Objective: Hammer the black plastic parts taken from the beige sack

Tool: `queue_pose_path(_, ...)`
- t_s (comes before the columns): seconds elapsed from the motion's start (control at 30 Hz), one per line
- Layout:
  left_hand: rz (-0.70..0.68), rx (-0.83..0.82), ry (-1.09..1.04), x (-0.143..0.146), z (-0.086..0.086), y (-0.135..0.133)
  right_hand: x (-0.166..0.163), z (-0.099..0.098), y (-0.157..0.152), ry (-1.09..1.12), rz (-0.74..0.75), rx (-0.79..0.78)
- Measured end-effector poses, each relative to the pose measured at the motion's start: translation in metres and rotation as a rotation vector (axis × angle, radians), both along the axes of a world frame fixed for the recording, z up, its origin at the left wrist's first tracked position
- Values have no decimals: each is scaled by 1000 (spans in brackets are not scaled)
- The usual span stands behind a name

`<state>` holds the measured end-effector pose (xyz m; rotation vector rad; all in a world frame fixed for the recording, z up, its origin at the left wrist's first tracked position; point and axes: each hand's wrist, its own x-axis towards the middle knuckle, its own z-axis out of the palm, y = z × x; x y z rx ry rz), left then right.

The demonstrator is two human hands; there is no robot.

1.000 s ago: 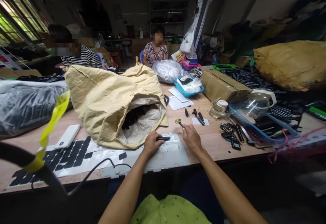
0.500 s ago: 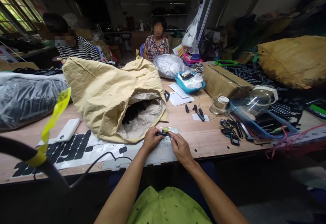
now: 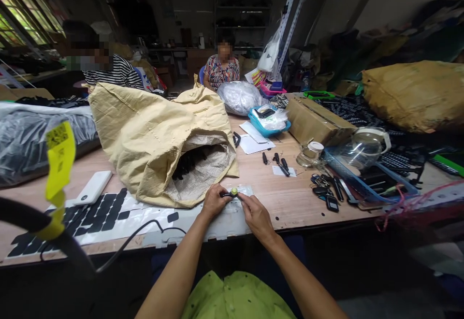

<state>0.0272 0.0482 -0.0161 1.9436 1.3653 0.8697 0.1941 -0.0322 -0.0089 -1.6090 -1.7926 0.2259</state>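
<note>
My left hand (image 3: 213,200) pinches a small black part (image 3: 227,195) just above the table edge. At the end of this part sits a small round yellow-green piece (image 3: 234,191). My right hand (image 3: 256,214) is closed, its fingertips close against the right side of the part; what they grip is hidden. Beneath both hands lie a clear plastic bag (image 3: 247,190) and a pale grey sheet (image 3: 217,226). Directly beyond my left hand, a large beige sack (image 3: 152,140) lies on its side, its mouth toward me, with dark pieces inside.
To the right are several black handles (image 3: 282,163), a glass jar (image 3: 310,154), keys (image 3: 320,183) and a blue tray (image 3: 357,176). A white power bank (image 3: 93,188) and black stickers (image 3: 103,215) lie left. Two people sit across the table, one in a striped sleeve (image 3: 125,71).
The yellow-green piece now shows more fully between my hands, and my right fingers have shifted slightly down and away from it. The whole view has tilted a little.
</note>
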Motion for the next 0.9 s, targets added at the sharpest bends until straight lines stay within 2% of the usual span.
queue_pose_path(0.2, -6, -9, 50, 1, 3, -2, 29, -5, 34, -101, -182, 19)
queue_pose_path(0.37, -16, 6, 116, 3, 6, -6, 61, -13, 71, -310, -337, -79)
queue_pose_path(0.57, -59, 13, 175, 3, 8, -5, 57, -22, 80, -453, -410, -52)
queue_pose_path(0.7, -66, -33, 174, 6, 24, -14, 51, -19, 79, -489, -426, -62)
queue_pose_path(0.8, -221, -148, 79, 8, 36, -43, 51, -16, 78, -509, -428, -68)
queue_pose_path(0.9, -547, -321, -27, 8, 30, -87, 51, -16, 78, -521, -431, -53)
